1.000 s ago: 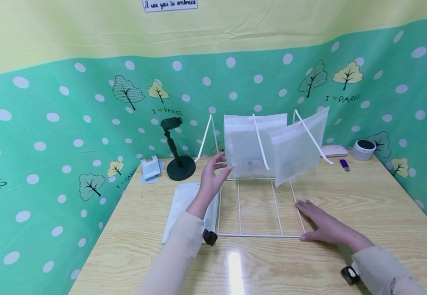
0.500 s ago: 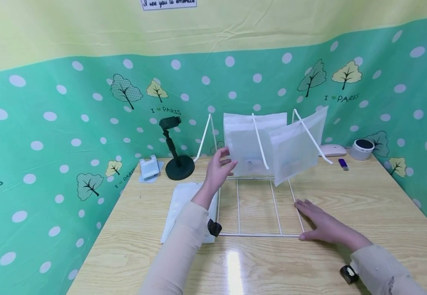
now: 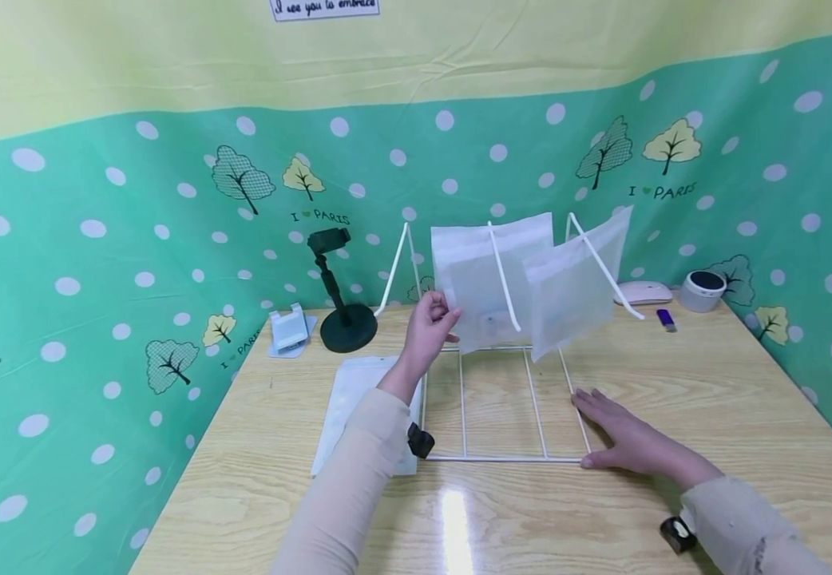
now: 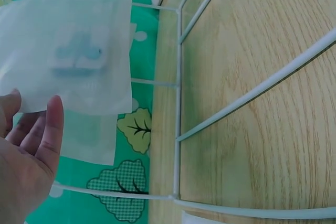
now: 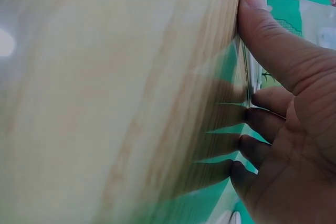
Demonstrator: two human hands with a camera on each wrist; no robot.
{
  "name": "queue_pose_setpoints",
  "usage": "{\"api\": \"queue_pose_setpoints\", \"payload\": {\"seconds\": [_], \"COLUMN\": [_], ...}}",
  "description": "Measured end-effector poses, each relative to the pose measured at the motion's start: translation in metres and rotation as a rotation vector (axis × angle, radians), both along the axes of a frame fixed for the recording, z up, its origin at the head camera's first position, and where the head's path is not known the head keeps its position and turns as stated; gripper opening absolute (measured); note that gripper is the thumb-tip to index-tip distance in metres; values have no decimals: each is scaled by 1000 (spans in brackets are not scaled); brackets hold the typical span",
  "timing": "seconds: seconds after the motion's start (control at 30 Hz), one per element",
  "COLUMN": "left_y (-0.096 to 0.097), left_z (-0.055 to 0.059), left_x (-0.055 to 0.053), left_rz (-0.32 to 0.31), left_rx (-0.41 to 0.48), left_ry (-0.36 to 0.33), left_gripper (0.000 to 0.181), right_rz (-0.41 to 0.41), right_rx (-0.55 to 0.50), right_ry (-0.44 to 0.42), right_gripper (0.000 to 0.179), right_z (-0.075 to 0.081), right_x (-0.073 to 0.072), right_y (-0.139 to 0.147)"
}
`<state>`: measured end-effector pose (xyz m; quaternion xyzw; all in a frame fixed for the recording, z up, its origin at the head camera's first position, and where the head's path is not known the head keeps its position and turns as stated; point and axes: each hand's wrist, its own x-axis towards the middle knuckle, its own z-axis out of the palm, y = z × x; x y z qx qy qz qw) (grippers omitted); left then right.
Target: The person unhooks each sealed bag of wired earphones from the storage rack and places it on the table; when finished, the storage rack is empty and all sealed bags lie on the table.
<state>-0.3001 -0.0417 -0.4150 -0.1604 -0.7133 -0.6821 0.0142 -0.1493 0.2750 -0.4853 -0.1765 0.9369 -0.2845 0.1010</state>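
translucent pouch point(image 3: 477, 283) tilted since earlier, left fingers point(image 4: 52, 129) pinching its side edge, right fingers point(image 3: 603, 406) spread against white rack point(image 3: 495, 459)

The rack point(image 3: 502, 459) looks like metal wire under a smooth white coating. At its back, the left pouch point(image 3: 469, 279) and right pouch point(image 3: 567, 291) are thin, frosted, translucent sheet, plastic or paper. Below the rack, the wood-grain table point(image 3: 567, 519) has a glossy finish, with a bright reflection in front. Behind the rack, the backdrop point(image 3: 272, 231) is creased cloth; to its left, the stand point(image 3: 347, 327) is matt black; to its right, the mouse point(image 3: 643, 292) looks like smooth plastic.
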Motion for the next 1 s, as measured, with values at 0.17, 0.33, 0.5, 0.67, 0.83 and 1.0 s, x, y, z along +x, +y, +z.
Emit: {"api": "queue_pose_setpoints", "payload": {"seconds": [0.17,0.33,0.5,0.67,0.83,1.0], "left_y": [0,1,3,1,-2,-4], "left_z": [2,-3,-3,0,9,22], "left_x": [4,3,5,9,18,31], "left_rz": [2,23,27,24,11,-12], "left_rx": [-33,-39,-26,-19,-34,-47], "left_ry": [36,57,94,112,109,141], "left_gripper": [14,13,15,15,16,16], "right_rz": [5,2,5,13,17,24], "right_rx": [-8,-22,-32,-39,-47,-56], "right_ry": [0,-21,-24,-8,-2,8], "right_gripper": [102,102,102,100,100,99], "right_z": [-2,-1,-2,-3,-2,-2], "right_x": [0,0,0,1,2,2], "right_y": [1,2,2,3,2,2]}}
